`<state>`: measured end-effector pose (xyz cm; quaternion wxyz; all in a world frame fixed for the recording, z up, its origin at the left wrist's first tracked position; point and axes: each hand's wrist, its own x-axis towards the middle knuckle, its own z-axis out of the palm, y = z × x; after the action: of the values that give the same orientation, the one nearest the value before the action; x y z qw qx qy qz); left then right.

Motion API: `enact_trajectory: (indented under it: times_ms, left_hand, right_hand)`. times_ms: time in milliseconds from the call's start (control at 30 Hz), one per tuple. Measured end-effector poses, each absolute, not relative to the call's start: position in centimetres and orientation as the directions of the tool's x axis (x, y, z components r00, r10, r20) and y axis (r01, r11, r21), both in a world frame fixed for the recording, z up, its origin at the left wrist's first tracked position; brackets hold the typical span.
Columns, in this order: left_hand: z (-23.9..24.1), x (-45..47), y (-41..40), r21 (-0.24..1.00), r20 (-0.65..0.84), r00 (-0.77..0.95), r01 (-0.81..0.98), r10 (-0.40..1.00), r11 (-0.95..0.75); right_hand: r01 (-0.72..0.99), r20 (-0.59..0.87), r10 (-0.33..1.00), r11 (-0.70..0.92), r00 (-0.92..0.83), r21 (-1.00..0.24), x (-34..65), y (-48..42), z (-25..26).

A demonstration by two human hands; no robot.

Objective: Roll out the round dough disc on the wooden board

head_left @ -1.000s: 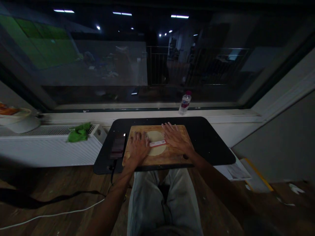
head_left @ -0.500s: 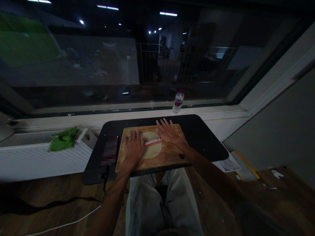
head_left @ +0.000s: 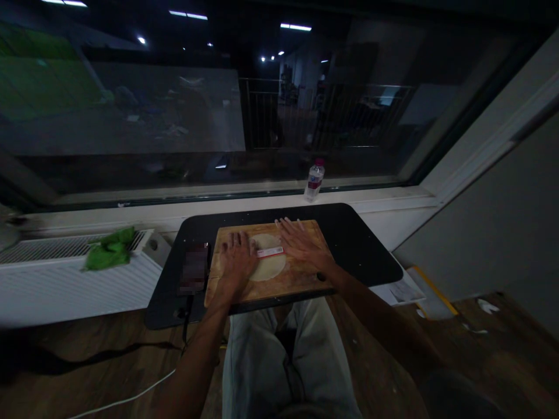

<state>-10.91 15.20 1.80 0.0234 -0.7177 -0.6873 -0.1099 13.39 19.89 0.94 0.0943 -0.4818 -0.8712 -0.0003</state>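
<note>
- Because the left grip and right grip lie flat, fingers spread, uneven pressure could skew the labelled strip between them.
- Hard pressing could tear the dough round between both grips.

A wide dark window stands above a white radiator

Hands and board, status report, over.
Left hand, right hand: spread over wooden board. Pale flat round between, red-edged strip over it. Dark phone left of board, apart from both hands.
</note>
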Motion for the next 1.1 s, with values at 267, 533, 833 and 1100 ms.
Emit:
enact_trajectory:
  times_ms: [267,533,833,1100]
  left_hand:
    - [1.0,-11.3,16.3,0.118,0.285,0.094,0.984,0.954,-0.132]
    - [1.1,-10.2,15.3,0.159,0.315,0.031,0.984,0.949,-0.084]
    - [2.1,-9.2,14.7,0.140,0.270,-0.039,0.990,0.962,0.001]
    - [2.1,-9.3,15.9,0.141,0.241,-0.038,0.990,0.970,0.003]
  right_hand:
    - [0.936,0.294,0.903,0.345,-0.311,-0.069,11.8,10.6,-1.3]
    - [0.849,0.161,0.850,0.519,-0.502,-0.094,13.1,22.7,2.0]
    - [0.742,0.086,0.760,0.649,-0.645,-0.166,11.2,28.8,2.7]
    - [0.852,0.214,0.845,0.516,-0.490,-0.085,13.2,17.9,0.3]
